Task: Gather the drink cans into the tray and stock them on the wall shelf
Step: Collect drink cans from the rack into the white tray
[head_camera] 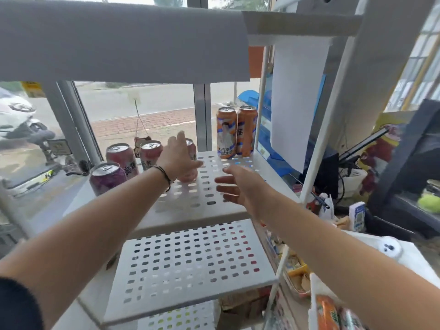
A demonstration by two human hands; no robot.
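A white perforated shelf holds several cans. Two tall orange cans stand at its back right by the post. Pink cans stand in a group at the back left, with a purple can nearest me. My left hand grips another pink can standing on the shelf, just right of that group. My right hand hovers over the shelf's middle right with its fingers spread, holding nothing. No tray is in view.
An upper shelf overhangs close above the cans. A lower perforated shelf sits below. White posts frame the right side; snack packets and a cluttered counter lie to the right. A window is behind the rack.
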